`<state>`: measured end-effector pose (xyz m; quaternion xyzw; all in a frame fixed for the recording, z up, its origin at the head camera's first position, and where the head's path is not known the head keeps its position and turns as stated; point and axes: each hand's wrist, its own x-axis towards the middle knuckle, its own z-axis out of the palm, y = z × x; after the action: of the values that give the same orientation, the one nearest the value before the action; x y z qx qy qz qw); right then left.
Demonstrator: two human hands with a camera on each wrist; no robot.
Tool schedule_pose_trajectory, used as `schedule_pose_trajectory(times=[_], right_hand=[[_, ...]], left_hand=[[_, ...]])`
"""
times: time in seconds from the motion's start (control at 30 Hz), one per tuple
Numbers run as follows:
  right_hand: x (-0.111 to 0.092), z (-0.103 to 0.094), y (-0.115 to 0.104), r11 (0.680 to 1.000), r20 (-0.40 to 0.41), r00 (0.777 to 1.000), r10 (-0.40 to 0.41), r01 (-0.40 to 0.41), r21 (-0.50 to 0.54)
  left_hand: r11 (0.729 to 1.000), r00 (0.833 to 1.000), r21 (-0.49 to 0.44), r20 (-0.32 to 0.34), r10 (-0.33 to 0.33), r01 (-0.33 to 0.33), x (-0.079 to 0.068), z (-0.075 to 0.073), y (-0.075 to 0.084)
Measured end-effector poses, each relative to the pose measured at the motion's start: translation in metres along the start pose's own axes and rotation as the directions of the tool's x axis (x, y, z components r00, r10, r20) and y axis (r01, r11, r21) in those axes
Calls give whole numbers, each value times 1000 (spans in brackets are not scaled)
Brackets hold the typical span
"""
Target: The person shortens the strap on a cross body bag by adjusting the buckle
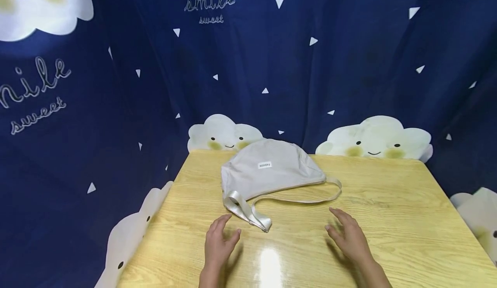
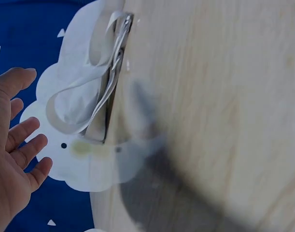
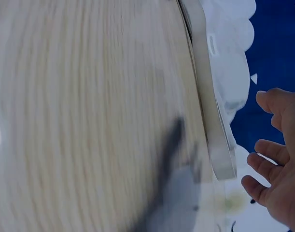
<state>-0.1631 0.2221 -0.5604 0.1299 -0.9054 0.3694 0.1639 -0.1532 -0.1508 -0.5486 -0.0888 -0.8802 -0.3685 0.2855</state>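
Note:
A pale grey fabric bag (image 1: 275, 167) with a curved edge and a small "FASHION" label lies flat toward the back of the wooden table. Its light strap (image 1: 299, 200) loops out over the wood in front, bunched up at the left corner. My left hand (image 1: 219, 242) hovers in front of that bunched strap (image 2: 75, 84), fingers relaxed and holding nothing. To the right, my right hand (image 1: 351, 238) is over the wood in front of the strap's right loop (image 3: 210, 96), thumb apart from the fingers and nothing in it.
The wooden table (image 1: 407, 210) spreads out around the bag, with a bright light reflection near its front. A dark blue curtain (image 1: 240, 63) printed with white clouds and triangles hangs behind the table and along its sides.

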Motion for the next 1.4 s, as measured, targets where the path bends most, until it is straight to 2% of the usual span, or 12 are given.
schedule_pose_trajectory(times=[0.13,0.23,0.43,0.57,0.67,0.87,1.17,1.27,1.4], right_hand=[[3,14,-7,998,24,1000,-12,11,63],[6,23,-13,995,37,999,-26,22,97],[9,37,-26,980,59,998,-8,-4,201],[8,49,-33,974,76,997,27,-44,223],[10,58,-39,955,129,989,65,-100,279],[18,73,-49,879,253,960,119,-220,423],[30,94,-55,816,359,933,19,-222,534],[33,99,-58,812,373,928,-9,-211,544],[40,91,-78,801,391,920,-22,-218,557]], left_hand=[[997,997,-66,57,-45,49,-2,3,2],[990,993,-121,108,-56,69,-1,7,1],[980,985,-185,171,-38,70,-3,18,-5],[976,978,-204,204,-31,74,-7,24,-7],[974,975,-214,220,-21,70,-8,29,-10],[961,971,-263,240,-15,80,-3,40,-19],[937,944,-313,326,-47,155,9,47,-28],[928,939,-328,339,-61,178,16,44,-27],[916,929,-351,366,-56,194,23,41,-25]])
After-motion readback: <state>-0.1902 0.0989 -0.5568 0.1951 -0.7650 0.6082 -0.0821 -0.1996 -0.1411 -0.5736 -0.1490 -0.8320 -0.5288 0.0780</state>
